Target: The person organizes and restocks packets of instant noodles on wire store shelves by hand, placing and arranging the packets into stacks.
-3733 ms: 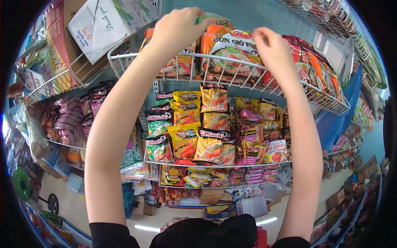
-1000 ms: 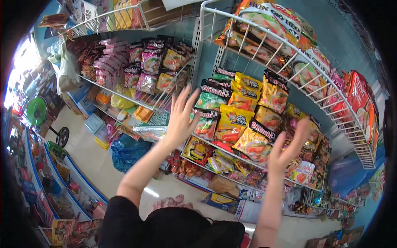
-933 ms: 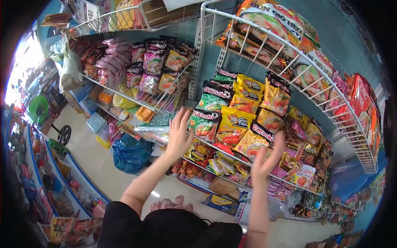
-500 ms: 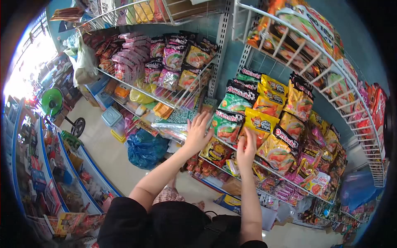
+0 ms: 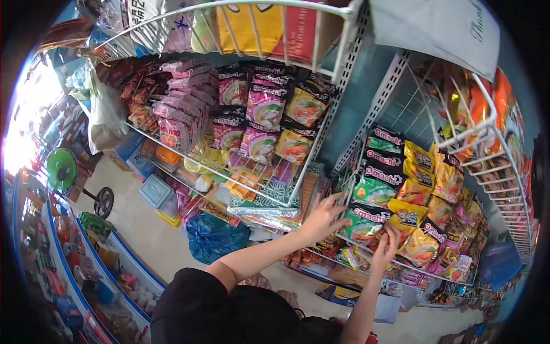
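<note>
On the wire shelf, a green Omachi instant noodle packet [image 5: 363, 224] lies at the front of its stack, between my two hands. My left hand [image 5: 322, 221] is at its left side, fingers stretched out and apart. At its lower right corner is my right hand [image 5: 387, 247], fingers extended and slightly bent against the packet's edge. Beside that hand lie a yellow noodle packet [image 5: 407, 216] and a yellow-orange Omachi packet [image 5: 423, 243]. More green packets [image 5: 375, 186] are stacked behind the front one.
On the left, another wire shelf [image 5: 229, 180] holds pink and purple noodle packets [image 5: 264, 109]. Below are a blue plastic bag [image 5: 216, 236] and a lidded box [image 5: 156, 191]. A green fan [image 5: 61, 170] stands on the floor. An upper wire rack [image 5: 487, 129] juts out at right.
The view has shifted, and the shelves appear lower and further right or left in it. My left hand has moved from the neighbouring shelf's corner to the green packet's left side; my right hand is beside its right corner.
</note>
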`<state>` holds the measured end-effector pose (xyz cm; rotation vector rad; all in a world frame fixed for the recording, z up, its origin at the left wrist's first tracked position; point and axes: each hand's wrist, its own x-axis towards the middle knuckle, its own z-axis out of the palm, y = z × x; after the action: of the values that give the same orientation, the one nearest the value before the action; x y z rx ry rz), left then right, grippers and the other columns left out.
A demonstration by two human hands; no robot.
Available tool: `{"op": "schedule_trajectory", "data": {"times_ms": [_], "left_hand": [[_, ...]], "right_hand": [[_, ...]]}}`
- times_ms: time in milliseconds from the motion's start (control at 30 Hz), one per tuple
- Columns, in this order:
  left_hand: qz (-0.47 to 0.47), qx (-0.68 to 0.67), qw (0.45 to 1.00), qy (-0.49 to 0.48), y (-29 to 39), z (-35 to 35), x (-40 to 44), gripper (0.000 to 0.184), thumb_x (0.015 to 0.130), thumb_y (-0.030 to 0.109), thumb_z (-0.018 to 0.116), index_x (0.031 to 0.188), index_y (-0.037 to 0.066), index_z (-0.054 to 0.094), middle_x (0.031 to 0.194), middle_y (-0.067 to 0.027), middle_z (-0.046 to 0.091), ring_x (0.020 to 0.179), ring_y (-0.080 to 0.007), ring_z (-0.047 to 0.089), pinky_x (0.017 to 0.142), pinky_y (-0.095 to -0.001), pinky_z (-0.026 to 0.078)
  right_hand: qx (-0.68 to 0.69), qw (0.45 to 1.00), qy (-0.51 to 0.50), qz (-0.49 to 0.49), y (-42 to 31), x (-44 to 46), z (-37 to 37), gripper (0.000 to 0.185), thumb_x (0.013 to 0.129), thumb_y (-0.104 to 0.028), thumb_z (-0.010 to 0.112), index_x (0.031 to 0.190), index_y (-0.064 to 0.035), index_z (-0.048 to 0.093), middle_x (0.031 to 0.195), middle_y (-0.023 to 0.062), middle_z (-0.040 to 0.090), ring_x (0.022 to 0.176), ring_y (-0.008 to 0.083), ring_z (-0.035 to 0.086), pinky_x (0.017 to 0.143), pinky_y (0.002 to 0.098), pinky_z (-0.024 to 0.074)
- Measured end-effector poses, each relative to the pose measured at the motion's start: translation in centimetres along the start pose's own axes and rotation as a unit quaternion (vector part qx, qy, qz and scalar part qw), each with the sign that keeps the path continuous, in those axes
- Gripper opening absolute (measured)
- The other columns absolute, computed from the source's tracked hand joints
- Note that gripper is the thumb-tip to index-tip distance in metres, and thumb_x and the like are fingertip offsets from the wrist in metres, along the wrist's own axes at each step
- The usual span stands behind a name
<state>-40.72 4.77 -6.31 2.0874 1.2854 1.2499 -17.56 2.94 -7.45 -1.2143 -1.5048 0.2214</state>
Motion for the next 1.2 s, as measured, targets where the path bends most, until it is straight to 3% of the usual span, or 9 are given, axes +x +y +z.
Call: {"op": "schedule_trajectory", "data": {"times_ms": [233,533,667,733,833,867,933,1133,1200], "left_hand": [[0.039,0.070,0.997,-0.009,0.1,-0.3,0.2,0.030,0.080,0.028,0.065,0.100,0.006,0.064,0.129,-0.0127,0.042,0.116,-0.0299,0.045,0.104,-0.0591,0.021],[0.067,0.113,0.991,0.012,1.1,-0.3,0.6,0.027,0.075,0.026,0.068,0.087,0.003,0.065,0.095,-0.0101,0.046,0.096,-0.0287,0.047,0.100,-0.0550,0.030],[0.048,-0.039,0.995,0.080,1.7,0.4,-0.1,0.022,0.071,0.017,0.072,0.067,0.000,0.058,0.094,-0.0105,0.054,0.092,-0.0319,0.051,0.098,-0.0529,0.031],[0.067,-0.093,0.989,0.096,2.7,-0.1,-0.8,0.019,0.074,0.012,0.070,0.070,-0.003,0.058,0.104,-0.0111,0.060,0.089,-0.0322,0.057,0.091,-0.0480,0.040],[-0.031,-0.232,0.969,0.074,6.7,-2.8,-1.5,0.027,0.077,0.003,0.067,0.103,-0.004,0.062,0.111,-0.0160,0.062,0.087,-0.0247,0.064,0.071,-0.0324,0.052],[0.042,-0.238,0.966,0.092,7.0,-3.9,-1.2,0.039,0.076,0.000,0.068,0.113,-0.001,0.060,0.111,-0.0162,0.062,0.089,-0.0208,0.064,0.074,-0.0310,0.052],[0.156,-0.200,0.948,0.194,6.7,-6.5,0.1,0.040,0.074,-0.002,0.069,0.113,0.000,0.060,0.111,-0.0146,0.063,0.088,-0.0183,0.064,0.074,-0.0302,0.051],[-0.079,-0.143,0.949,0.270,0.8,-15.2,2.6,0.033,0.080,0.004,0.067,0.113,0.000,0.060,0.088,-0.0056,0.064,0.076,-0.0090,0.058,0.065,-0.0213,0.048],[-0.045,-0.160,0.941,0.294,-3.3,-16.9,4.1,0.034,0.081,0.009,0.068,0.113,0.002,0.061,0.087,-0.0034,0.063,0.072,-0.0078,0.055,0.062,-0.0195,0.045]], "right_hand": [[-0.078,0.997,-0.002,-0.001,-0.7,0.0,0.1,0.018,0.091,-0.006,0.049,0.103,0.0035,0.059,0.111,0.0106,0.053,0.105,0.0230,0.052,0.090,0.0309,0.0405],[-0.173,0.983,0.001,-0.053,-1.9,-1.5,1.2,0.026,0.087,-0.006,0.053,0.110,0.0053,0.056,0.120,0.0161,0.048,0.111,0.0314,0.045,0.095,0.0381,0.0350],[-0.073,0.997,0.022,-0.031,-3.3,-3.5,1.1,0.033,0.086,-0.002,0.051,0.119,0.0060,0.049,0.119,0.0188,0.048,0.110,0.0337,0.047,0.093,0.0377,0.0373],[-0.086,0.994,0.042,-0.050,-5.0,-3.9,0.2,0.034,0.086,0.000,0.049,0.119,0.0065,0.049,0.118,0.0210,0.048,0.108,0.0360,0.049,0.093,0.0388,0.0380],[-0.096,0.990,0.051,-0.089,-7.3,-3.3,-1.8,0.034,0.085,-0.002,0.051,0.117,0.0056,0.050,0.120,0.0267,0.047,0.109,0.0413,0.048,0.093,0.0415,0.0369],[-0.081,0.991,0.063,-0.090,-10.0,-2.2,-1.7,0.031,0.084,-0.001,0.050,0.114,0.0054,0.052,0.120,0.0267,0.048,0.108,0.0411,0.049,0.092,0.0424,0.0377],[-0.072,0.992,0.032,-0.102,-13.4,0.1,-1.0,0.025,0.085,0.000,0.050,0.109,0.0050,0.056,0.118,0.0242,0.050,0.107,0.0366,0.051,0.090,0.0400,0.0397],[0.184,0.976,-0.102,-0.055,-16.5,6.2,12.0,0.036,0.089,-0.007,0.054,0.122,0.0041,0.047,0.119,0.0148,0.041,0.107,0.0251,0.048,0.087,0.0306,0.0417],[0.258,0.956,-0.138,-0.018,-16.8,6.8,15.9,0.044,0.090,-0.010,0.054,0.131,0.0018,0.041,0.114,0.0101,0.038,0.099,0.0173,0.053,0.080,0.0244,0.0456]]}}
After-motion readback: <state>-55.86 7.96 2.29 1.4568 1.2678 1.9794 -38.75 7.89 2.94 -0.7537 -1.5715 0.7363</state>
